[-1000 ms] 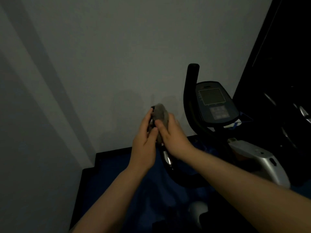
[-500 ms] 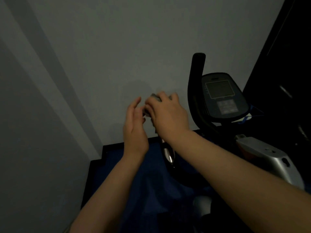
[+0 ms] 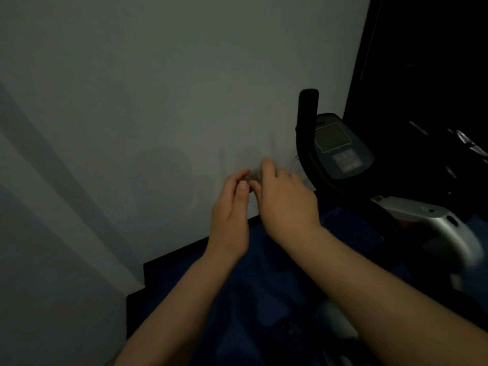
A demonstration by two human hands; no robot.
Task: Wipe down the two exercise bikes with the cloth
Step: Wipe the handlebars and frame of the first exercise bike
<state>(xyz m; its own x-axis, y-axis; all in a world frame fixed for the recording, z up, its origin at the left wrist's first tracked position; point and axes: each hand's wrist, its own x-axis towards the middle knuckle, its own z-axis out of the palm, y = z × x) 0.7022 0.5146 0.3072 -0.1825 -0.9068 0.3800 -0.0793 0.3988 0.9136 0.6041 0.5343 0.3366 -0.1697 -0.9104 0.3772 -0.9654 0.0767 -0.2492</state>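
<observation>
The room is dim. My right hand [image 3: 286,204] grips a small grey cloth [image 3: 254,175], of which only a blurred patch shows past the fingers. My left hand [image 3: 229,215] hovers just left of it, fingers loosely bent and fingertips close to the cloth. The exercise bike stands to the right: a black upright handlebar [image 3: 307,120], a grey console with screen [image 3: 340,146] and a silver frame part [image 3: 438,223]. My hands hide the bike's near handlebar end.
A pale wall [image 3: 158,101] fills the left and centre. A blue mat with a black border [image 3: 148,270] lies below my arms. Chrome parts of other equipment [image 3: 470,143] glint in the dark area at far right.
Both hands rose along the near handlebar. My left hand let go of it and now sits loosely beside the cloth, which my right hand has covered.
</observation>
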